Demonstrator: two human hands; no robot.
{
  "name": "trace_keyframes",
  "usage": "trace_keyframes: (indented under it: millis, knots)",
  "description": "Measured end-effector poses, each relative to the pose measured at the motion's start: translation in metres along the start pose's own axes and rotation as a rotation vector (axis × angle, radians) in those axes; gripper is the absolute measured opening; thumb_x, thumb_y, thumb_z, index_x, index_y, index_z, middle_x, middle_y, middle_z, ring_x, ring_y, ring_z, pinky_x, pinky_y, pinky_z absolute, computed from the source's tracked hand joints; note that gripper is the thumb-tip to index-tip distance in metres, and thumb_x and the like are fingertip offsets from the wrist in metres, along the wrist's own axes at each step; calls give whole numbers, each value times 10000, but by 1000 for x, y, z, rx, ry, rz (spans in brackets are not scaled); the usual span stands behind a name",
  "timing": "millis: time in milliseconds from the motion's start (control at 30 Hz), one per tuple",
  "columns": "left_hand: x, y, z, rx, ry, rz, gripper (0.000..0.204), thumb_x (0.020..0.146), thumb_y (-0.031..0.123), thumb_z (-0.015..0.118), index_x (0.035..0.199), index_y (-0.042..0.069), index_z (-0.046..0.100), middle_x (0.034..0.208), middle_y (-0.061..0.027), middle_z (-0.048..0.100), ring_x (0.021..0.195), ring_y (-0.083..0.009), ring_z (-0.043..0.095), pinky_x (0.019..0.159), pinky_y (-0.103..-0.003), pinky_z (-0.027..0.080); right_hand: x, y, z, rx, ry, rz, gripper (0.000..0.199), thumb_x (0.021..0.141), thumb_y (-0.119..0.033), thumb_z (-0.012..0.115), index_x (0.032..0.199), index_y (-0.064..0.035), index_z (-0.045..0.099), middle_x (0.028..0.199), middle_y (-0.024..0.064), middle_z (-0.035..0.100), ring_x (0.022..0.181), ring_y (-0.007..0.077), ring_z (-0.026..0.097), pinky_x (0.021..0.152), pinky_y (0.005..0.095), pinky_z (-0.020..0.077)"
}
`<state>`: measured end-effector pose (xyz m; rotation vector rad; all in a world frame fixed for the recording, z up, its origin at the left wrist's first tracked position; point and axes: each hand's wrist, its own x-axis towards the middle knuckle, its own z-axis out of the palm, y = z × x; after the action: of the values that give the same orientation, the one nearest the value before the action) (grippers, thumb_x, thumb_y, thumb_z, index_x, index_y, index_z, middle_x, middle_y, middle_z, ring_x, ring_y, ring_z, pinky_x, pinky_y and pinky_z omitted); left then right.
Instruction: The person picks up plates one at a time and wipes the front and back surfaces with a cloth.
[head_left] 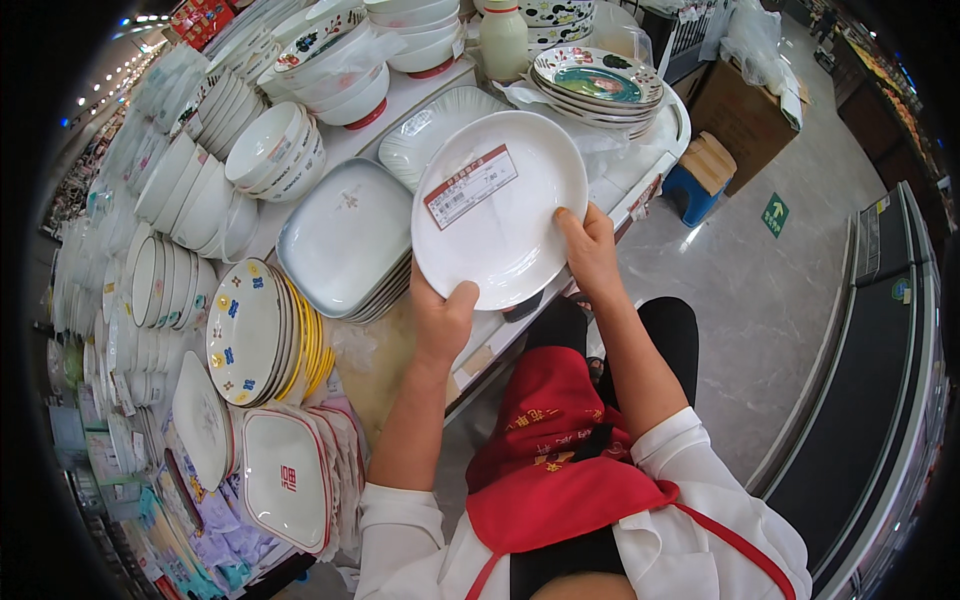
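A round white plate [510,245] with a red-and-white label [471,187] is held up between both hands, over the front edge of the display table. My left hand [445,315] grips its lower left rim, thumb on top and fingers hidden beneath. At the right rim my right hand [588,248] holds it the same way. Just left of the plate lies a stack of pale rectangular plates [345,235] with blue-grey rims. Behind it, a white ribbed dish [435,130] is partly covered by the held plate.
Patterned plates [598,85] stand stacked at the far right of the table, beside a cream bottle [504,45]. Several white bowls [275,150] and yellow-rimmed plates [245,330] crowd the left. Right of the table are a blue stool [690,195], a cardboard box [745,120] and a dark cabinet [850,400].
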<state>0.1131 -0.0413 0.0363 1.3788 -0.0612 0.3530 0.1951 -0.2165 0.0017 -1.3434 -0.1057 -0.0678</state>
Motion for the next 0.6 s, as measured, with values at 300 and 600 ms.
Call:
trace_keyframes:
  millis: [300,600]
  knots:
    - [-1,-7,-1,-34,21,-14,620,669,-63,447,1285,-95,377,1181,-147,523,1067,-201,527,955,-293,411,-5,-1,4,12,145,-68,270,916,-169,556,1031,70,608,829,33,617,718,74,549,630,226,448]
    - [4,8,1,-365,117,-112,629,675,-97,440,1301,-60,383,1169,-162,531,1031,-263,577,857,-380,509,-37,-7,-2,-306,404,-320,219,900,-107,602,1019,76,610,889,96,593,798,156,560,708,255,449]
